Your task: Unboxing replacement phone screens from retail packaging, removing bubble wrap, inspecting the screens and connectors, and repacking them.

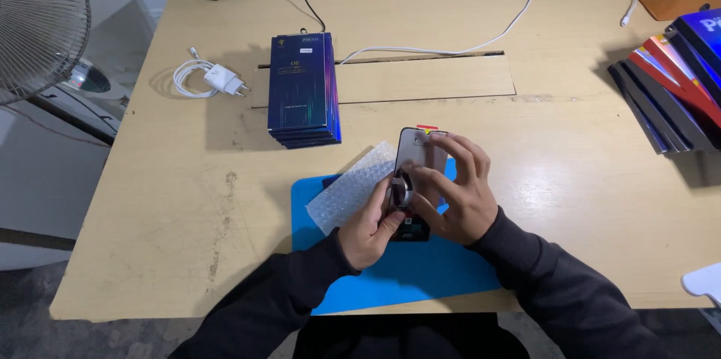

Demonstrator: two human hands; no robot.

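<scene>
Carefully gripping a thin phone screen panel (417, 155) above the blue mat (405, 273), left hand (369, 231) closed along its edge, right hand (454, 194) pinching a small round piece; seeming light, stiff, fragile; best holding by edges.

Pale wooden desk (188, 201) with a cut-out flap, blue rectangular work mat (420, 273) near the front edge, stack of dark blue flat boxes (303, 88), white charger with coiled cable (210, 78), fanned pile of colourful flat boxes (672, 81) at right
</scene>
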